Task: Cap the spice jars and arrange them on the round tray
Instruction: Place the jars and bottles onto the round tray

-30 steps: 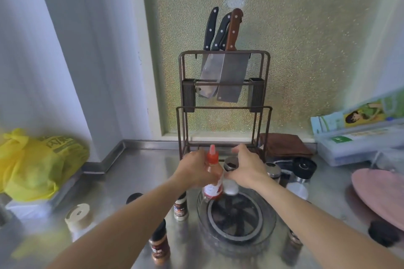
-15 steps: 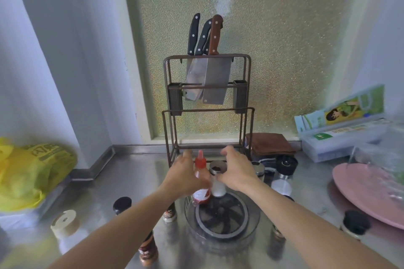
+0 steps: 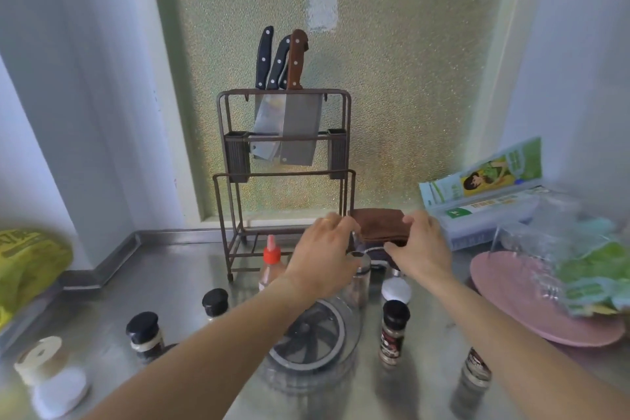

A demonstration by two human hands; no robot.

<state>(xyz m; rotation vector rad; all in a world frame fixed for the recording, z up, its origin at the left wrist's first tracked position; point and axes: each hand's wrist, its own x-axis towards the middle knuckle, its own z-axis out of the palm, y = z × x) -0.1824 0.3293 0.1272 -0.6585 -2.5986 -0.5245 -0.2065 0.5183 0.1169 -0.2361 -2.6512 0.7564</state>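
Three knives (image 3: 296,60), one round tray (image 3: 344,334)

We can't read any text here. The yellow plastic bag (image 3: 24,269) at far left carries dark printed characters, too blurred for us to make out. The green-and-white printed box (image 3: 484,177) at right shows a cartoon figure and lettering we can't resolve; the clear plastic box (image 3: 477,215) under it has a green-and-white label, illegible. The black-capped spice jar (image 3: 392,334) wears a red-and-white label, also unreadable.
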